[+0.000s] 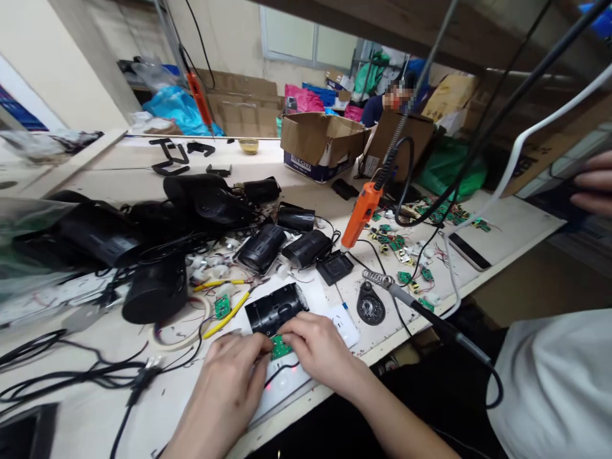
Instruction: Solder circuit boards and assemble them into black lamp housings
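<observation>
A small green circuit board (280, 347) is held between my two hands at the near edge of the bench. My left hand (238, 370) pinches its left side, and my right hand (316, 347) has its fingers closed on the right side. Just beyond the board lies a black cylindrical housing (275, 308) on a white sheet. Under my hands is a white power strip (345, 324) with a red light showing and a dark cable across it. My fingertips partly cover the board.
An orange electric screwdriver (361, 213) hangs over the bench. A soldering iron (421, 312) rests in its coil holder at right. Yellow-handled pliers (227, 313), black housings (157, 287), loose boards (394, 242) and a phone (469, 250) lie around. Another person's hand (595, 185) shows at right.
</observation>
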{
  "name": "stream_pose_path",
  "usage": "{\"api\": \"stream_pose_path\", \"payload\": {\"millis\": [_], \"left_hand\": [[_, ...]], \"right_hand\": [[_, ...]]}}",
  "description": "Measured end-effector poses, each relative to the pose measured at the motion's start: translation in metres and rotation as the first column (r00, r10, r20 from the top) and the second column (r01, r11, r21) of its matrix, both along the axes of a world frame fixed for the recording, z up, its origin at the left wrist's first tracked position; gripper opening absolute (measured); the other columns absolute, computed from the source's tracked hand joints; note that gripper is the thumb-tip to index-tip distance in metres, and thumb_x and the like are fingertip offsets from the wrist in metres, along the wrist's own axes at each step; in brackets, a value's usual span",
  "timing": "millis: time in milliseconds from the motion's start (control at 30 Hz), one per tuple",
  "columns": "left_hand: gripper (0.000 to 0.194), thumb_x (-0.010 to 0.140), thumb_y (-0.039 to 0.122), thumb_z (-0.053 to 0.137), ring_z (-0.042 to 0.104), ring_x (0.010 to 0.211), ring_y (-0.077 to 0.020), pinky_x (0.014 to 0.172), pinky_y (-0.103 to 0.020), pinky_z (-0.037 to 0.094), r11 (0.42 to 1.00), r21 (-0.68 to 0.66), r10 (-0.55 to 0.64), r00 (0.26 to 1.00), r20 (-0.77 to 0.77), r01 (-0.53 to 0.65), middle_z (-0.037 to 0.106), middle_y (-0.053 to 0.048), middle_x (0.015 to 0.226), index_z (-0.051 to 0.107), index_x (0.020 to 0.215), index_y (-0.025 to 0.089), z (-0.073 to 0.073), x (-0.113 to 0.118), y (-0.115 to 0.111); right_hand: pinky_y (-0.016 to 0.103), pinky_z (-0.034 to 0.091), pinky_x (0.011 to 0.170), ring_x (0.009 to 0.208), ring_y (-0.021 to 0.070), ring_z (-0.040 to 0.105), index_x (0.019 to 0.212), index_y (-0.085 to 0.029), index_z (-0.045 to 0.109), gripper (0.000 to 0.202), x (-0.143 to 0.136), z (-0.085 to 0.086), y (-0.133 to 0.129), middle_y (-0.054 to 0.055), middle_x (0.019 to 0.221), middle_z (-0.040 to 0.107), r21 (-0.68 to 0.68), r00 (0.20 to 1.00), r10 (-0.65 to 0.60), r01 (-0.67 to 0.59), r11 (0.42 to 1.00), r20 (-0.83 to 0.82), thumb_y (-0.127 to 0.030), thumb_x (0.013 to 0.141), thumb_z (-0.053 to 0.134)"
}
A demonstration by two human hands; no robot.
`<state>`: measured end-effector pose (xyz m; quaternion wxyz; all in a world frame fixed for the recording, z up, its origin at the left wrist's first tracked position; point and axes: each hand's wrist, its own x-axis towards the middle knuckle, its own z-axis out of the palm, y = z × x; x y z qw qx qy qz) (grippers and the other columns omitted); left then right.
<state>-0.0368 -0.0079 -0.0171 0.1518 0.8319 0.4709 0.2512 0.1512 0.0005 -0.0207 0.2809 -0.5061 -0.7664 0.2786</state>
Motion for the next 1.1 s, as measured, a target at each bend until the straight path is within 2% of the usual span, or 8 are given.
{"api": "stream_pose_path", "payload": {"millis": [133,400,667,800,900,1000,1067,1100], "left_hand": [[0.013,0.088,0.023,0.046,0.064,0.063,-0.0180,0.092,-0.045,0.036,1.000,-0.005,-0.004,0.999,-0.038,0.004,0.066,0.005,0.067,0.056,0.080,0.024,0.006,0.002,0.000],[0.017,0.089,0.027,0.044,0.063,0.069,-0.0197,0.081,-0.038,0.042,0.988,-0.121,0.098,0.995,-0.026,-0.101,0.067,0.001,0.067,0.058,0.079,0.024,0.009,0.006,-0.004],[0.014,0.087,0.032,0.047,0.067,0.073,-0.0217,0.097,-0.050,0.038,0.958,-0.232,0.176,0.984,-0.001,-0.171,0.071,0.002,0.072,0.059,0.082,0.024,0.007,0.007,0.000],[0.013,0.087,0.031,0.048,0.067,0.071,-0.0201,0.102,-0.053,0.034,0.959,-0.229,0.178,0.984,0.025,-0.168,0.070,0.003,0.072,0.059,0.085,0.025,0.005,0.008,-0.003],[0.011,0.087,0.031,0.049,0.067,0.070,-0.0193,0.103,-0.055,0.032,0.955,-0.228,0.207,0.977,0.061,-0.188,0.071,0.004,0.073,0.058,0.086,0.025,0.004,0.009,-0.004],[0.010,0.086,0.031,0.050,0.068,0.070,-0.0196,0.103,-0.054,0.034,0.944,-0.232,0.262,0.959,0.103,-0.233,0.072,0.003,0.075,0.058,0.087,0.025,0.004,0.010,-0.004],[0.010,0.085,0.032,0.051,0.069,0.069,-0.0200,0.103,-0.054,0.035,0.943,-0.218,0.280,0.953,0.119,-0.250,0.072,0.004,0.074,0.058,0.088,0.025,0.003,0.010,-0.004],[0.010,0.086,0.033,0.052,0.069,0.069,-0.0201,0.104,-0.054,0.034,0.946,-0.206,0.278,0.953,0.120,-0.250,0.072,0.004,0.074,0.058,0.088,0.025,0.002,0.010,-0.004]], "right_hand": [[0.023,0.049,0.072,0.078,0.0154,0.064,0.098,-0.022,0.073,0.023,0.002,0.002,0.005,0.003,0.086,0.067,0.030,0.999,0.043,-0.044,0.999,0.023,-0.012,0.091,0.054],[0.026,0.048,0.075,0.083,0.0167,0.064,0.101,-0.021,0.063,0.018,-0.001,0.000,0.010,0.003,0.093,0.068,0.052,0.999,0.034,-0.035,0.998,0.018,-0.010,0.091,0.054],[0.034,0.046,0.073,0.082,0.0231,0.057,0.086,-0.018,0.060,0.015,-0.005,-0.004,0.007,0.008,0.086,0.061,0.138,0.993,-0.008,-0.008,0.990,0.114,-0.014,0.094,0.049],[0.032,0.048,0.076,0.084,0.0212,0.058,0.091,-0.019,0.061,0.016,0.001,-0.004,-0.001,0.007,0.087,0.061,0.215,0.998,-0.054,0.046,0.975,0.032,-0.017,0.097,0.046],[0.030,0.048,0.073,0.079,0.0192,0.060,0.092,-0.020,0.062,0.017,0.014,-0.003,-0.015,0.006,0.082,0.063,0.245,0.987,-0.116,0.141,0.959,-0.115,-0.019,0.098,0.046],[0.029,0.048,0.066,0.071,0.0172,0.060,0.091,-0.020,0.064,0.016,0.039,-0.004,-0.033,0.004,0.078,0.065,0.240,0.933,-0.289,0.336,0.911,-0.213,-0.021,0.096,0.049],[0.029,0.049,0.065,0.069,0.0173,0.061,0.088,-0.020,0.065,0.014,0.060,-0.008,-0.044,0.004,0.077,0.066,0.179,0.839,-0.484,0.531,0.828,-0.249,-0.027,0.094,0.054],[0.029,0.049,0.063,0.066,0.0173,0.061,0.086,-0.020,0.064,0.014,0.071,-0.011,-0.048,0.003,0.075,0.065,0.122,0.755,-0.590,0.639,0.759,-0.284,-0.032,0.092,0.057]]}}
